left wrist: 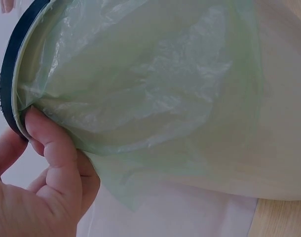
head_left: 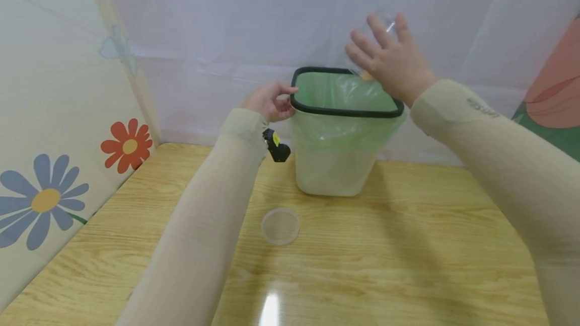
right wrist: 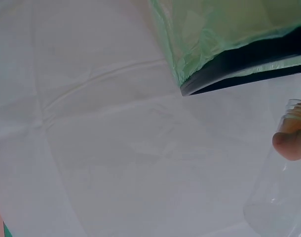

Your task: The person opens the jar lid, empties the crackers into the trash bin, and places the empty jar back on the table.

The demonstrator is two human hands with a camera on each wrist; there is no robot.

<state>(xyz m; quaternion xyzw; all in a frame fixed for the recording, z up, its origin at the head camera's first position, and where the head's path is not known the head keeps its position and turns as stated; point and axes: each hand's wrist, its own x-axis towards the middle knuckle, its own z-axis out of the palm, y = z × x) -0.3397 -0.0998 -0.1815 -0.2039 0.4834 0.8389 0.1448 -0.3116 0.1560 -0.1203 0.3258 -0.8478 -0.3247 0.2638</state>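
A pale waste bin (head_left: pixel 331 172) stands on the table, its green plastic liner (head_left: pixel 346 132) folded out over a black rim (head_left: pixel 349 113). At the bin's left side my left hand (head_left: pixel 269 102) pinches the rim and liner; the left wrist view shows the fingertips (left wrist: pixel 39 121) on the liner. My right hand (head_left: pixel 401 62) holds a clear bottle (right wrist: pixel 276 197) above the far right part of the bin, tipped neck down. Something orange (right wrist: pixel 292 124) sits inside its threaded neck. The thumb (right wrist: pixel 288 147) lies across the bottle near the neck; the hand hides much of the bottle.
A clear round disc (head_left: pixel 280 226), like a lid, lies on the wood-grain table (head_left: pixel 362 265) in front of the bin. Close behind the bin hangs a pale sheet (head_left: pixel 217 24). A flower-printed panel (head_left: pixel 59 89) borders the left side. A black wrist device (head_left: pixel 276 146) hangs under my left wrist.
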